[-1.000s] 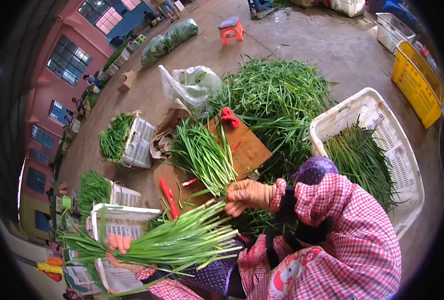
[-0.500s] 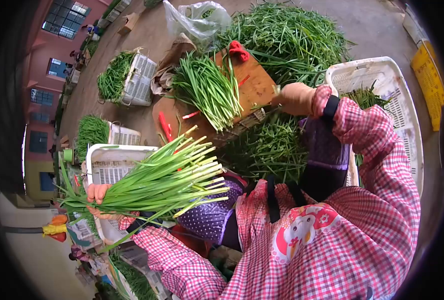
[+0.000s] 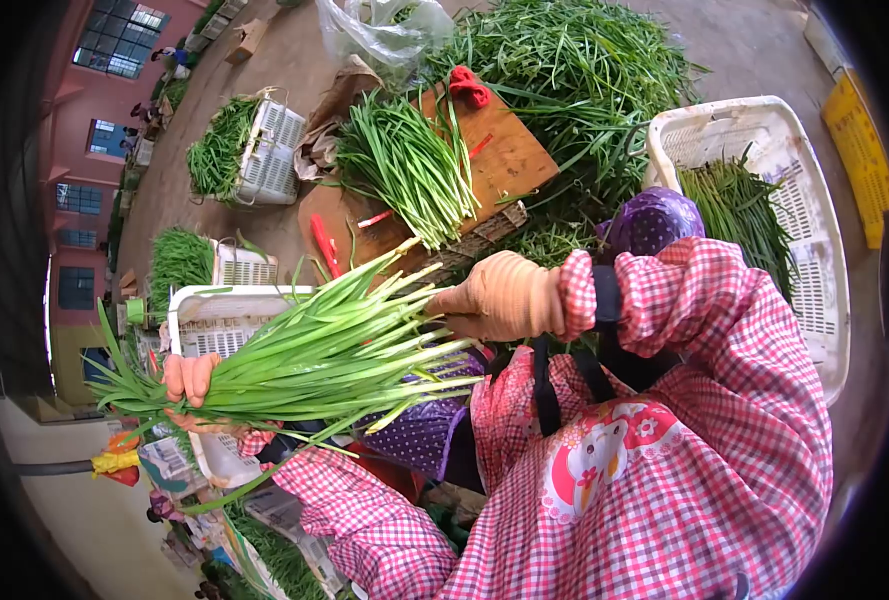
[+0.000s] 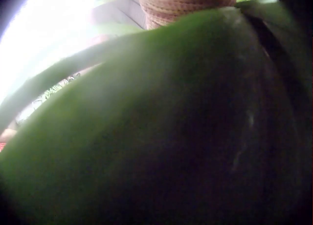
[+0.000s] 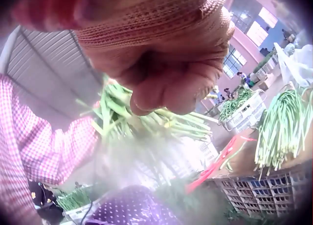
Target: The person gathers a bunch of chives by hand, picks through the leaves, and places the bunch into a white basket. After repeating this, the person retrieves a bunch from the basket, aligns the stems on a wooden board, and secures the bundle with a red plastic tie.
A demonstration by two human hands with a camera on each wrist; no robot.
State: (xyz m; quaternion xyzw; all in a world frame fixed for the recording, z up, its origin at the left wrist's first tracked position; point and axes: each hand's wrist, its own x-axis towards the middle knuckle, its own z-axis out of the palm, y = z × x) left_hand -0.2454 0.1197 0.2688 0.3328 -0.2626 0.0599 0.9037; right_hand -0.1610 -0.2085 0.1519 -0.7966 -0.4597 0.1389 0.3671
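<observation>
Right hand (image 3: 504,297), gloved, is back from the far loose pile (image 3: 564,60) at the chive bunch (image 3: 334,350)'s pale cut ends. Its fingers are curled, hold unclear; probably adding stalks. Left hand (image 3: 189,380) clasps the leafy end, near left.

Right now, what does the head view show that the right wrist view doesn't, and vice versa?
Head only: the left hand gripping the bundle by its leafy end, the white crate by the right sleeve, and the loose heap on the floor. Right wrist only: the curled fingers of the right hand from underneath, close up. Both: the bundle, the greens on the wooden board, and the red strip.
</observation>
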